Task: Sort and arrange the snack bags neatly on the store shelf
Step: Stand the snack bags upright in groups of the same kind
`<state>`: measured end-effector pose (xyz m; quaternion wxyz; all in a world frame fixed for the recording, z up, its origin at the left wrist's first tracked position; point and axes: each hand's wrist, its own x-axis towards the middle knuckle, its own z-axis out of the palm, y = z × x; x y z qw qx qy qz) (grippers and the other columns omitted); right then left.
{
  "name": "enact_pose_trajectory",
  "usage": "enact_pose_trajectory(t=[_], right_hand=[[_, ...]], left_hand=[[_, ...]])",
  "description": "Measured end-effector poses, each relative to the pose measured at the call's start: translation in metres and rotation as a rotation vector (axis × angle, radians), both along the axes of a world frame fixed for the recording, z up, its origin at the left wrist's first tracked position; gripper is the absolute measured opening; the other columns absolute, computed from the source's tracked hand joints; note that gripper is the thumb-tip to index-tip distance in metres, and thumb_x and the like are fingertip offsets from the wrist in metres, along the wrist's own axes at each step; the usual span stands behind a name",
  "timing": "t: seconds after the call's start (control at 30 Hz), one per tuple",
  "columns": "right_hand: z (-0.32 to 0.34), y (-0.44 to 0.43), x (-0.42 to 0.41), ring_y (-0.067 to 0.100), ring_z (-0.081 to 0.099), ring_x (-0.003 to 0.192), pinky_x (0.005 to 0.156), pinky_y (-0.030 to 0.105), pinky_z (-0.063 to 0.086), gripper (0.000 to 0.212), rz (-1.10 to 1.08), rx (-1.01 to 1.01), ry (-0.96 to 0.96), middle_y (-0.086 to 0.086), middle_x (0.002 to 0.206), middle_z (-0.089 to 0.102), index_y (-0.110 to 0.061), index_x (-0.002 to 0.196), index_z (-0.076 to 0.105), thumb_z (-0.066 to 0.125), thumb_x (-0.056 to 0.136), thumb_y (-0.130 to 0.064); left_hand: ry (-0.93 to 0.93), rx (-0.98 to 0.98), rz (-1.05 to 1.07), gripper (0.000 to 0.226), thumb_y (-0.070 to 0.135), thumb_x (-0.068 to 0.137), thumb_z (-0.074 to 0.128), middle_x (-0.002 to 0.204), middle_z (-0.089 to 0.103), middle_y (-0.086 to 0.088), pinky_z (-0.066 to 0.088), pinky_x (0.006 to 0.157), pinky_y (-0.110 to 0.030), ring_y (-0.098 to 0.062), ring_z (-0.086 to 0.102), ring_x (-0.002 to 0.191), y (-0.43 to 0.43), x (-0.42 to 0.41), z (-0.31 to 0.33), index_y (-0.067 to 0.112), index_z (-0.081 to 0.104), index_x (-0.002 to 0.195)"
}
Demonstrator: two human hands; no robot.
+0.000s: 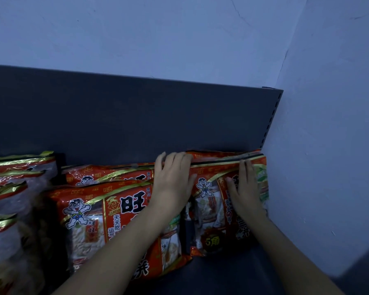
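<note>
Your right hand (246, 189) presses flat-fingered on the rightmost snack bag (211, 211) at the shelf (222, 271) end. Your left hand (172, 175) perhaps hooks its top edge. The middle bags (107, 220) lie staggered and need squaring.

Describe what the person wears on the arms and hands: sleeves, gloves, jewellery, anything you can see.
The left hand and right hand are bare: no gloves, rings, watch or bracelet show. The left forearm and right forearm are bare too, with no sleeve in view.
</note>
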<state>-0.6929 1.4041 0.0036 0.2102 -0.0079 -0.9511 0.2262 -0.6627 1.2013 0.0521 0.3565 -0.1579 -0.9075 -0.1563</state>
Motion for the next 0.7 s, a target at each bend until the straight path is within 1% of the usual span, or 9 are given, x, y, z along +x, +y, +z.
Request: enact_pose_trajectory(t=[0.1,0.23,0.3,0.33,0.4,0.47,0.5,0.6,0.7], right_hand=[[-0.011,0.004,0.005,0.017,-0.012,0.145,0.114,0.051,-0.007,0.077,-0.06,0.069,-0.161,0.0,0.159,-0.01,-0.02,0.151,0.002,0.007,0.086,-0.061],[-0.006,0.0,0.008,0.019,-0.013,0.145,0.114,0.052,-0.005,0.064,-0.079,0.1,-0.235,0.0,0.159,-0.01,-0.02,0.151,0.003,0.017,0.098,-0.051],[0.001,-0.005,0.01,0.021,-0.01,0.146,0.114,0.054,-0.002,0.063,-0.098,0.065,-0.253,0.001,0.159,-0.008,-0.018,0.151,0.005,0.02,0.098,-0.049],[0.005,-0.01,0.012,0.023,-0.005,0.146,0.114,0.054,0.002,0.062,-0.109,0.052,-0.243,0.003,0.159,-0.003,-0.016,0.15,0.01,0.022,0.099,-0.048],[0.014,-0.025,0.019,0.028,0.017,0.142,0.114,0.051,0.017,0.054,-0.094,0.062,-0.092,0.01,0.155,0.021,-0.011,0.144,0.031,0.031,0.099,-0.042],[0.025,-0.044,0.027,0.029,0.043,0.125,0.105,0.048,0.033,0.041,0.008,0.072,0.142,0.011,0.135,0.049,-0.008,0.128,0.051,0.04,0.097,-0.034],[0.03,-0.056,0.03,0.028,0.05,0.116,0.099,0.047,0.04,0.038,0.077,0.07,0.225,0.009,0.124,0.056,-0.008,0.121,0.056,0.043,0.094,-0.032],[0.044,-0.089,0.036,0.025,0.058,0.101,0.087,0.044,0.047,0.028,0.262,0.085,0.328,0.005,0.107,0.062,-0.011,0.111,0.06,0.052,0.088,-0.026],[0.052,-0.121,0.046,0.024,0.056,0.103,0.089,0.041,0.045,0.026,0.339,0.137,0.357,0.004,0.107,0.061,-0.012,0.111,0.06,0.061,0.087,-0.019]], left_hand=[[0.087,-0.099,-0.037,0.055,0.036,0.078,0.069,0.129,0.053,-0.011,0.023,0.109,-0.051,-0.028,0.043,0.126,-0.013,0.038,-0.027,0.009,0.055,0.124],[-0.089,-0.413,0.054,0.11,0.065,0.051,0.077,0.148,0.033,-0.02,0.012,0.112,-0.058,-0.035,0.022,0.14,-0.034,0.066,-0.07,0.005,0.043,0.136],[-0.159,-0.458,0.092,0.12,0.074,0.048,0.074,0.151,0.029,-0.019,0.008,0.113,-0.059,-0.034,0.016,0.143,-0.046,0.062,-0.08,0.007,0.037,0.14],[-0.186,-0.468,0.094,0.121,0.077,0.049,0.071,0.152,0.026,-0.017,0.008,0.113,-0.059,-0.033,0.014,0.144,-0.05,0.059,-0.082,0.008,0.034,0.142],[-0.214,-0.497,0.087,0.12,0.081,0.054,0.065,0.154,0.022,-0.016,0.009,0.112,-0.059,-0.033,0.012,0.144,-0.054,0.055,-0.082,0.009,0.03,0.143],[-0.187,-0.506,0.082,0.117,0.082,0.057,0.061,0.155,0.021,-0.016,0.011,0.112,-0.059,-0.032,0.014,0.144,-0.054,0.056,-0.08,0.01,0.03,0.143],[-0.167,-0.505,0.081,0.115,0.082,0.058,0.06,0.154,0.021,-0.016,0.012,0.111,-0.059,-0.032,0.014,0.144,-0.055,0.058,-0.079,0.01,0.031,0.143],[-0.116,-0.508,0.097,0.109,0.079,0.06,0.063,0.152,0.029,-0.017,0.016,0.109,-0.058,-0.031,0.02,0.142,-0.068,0.066,-0.07,0.009,0.04,0.14],[-0.108,-0.499,0.153,0.103,0.07,0.057,0.073,0.147,0.039,-0.017,0.019,0.108,-0.056,-0.032,0.031,0.138,-0.096,0.082,-0.054,0.008,0.048,0.136]])
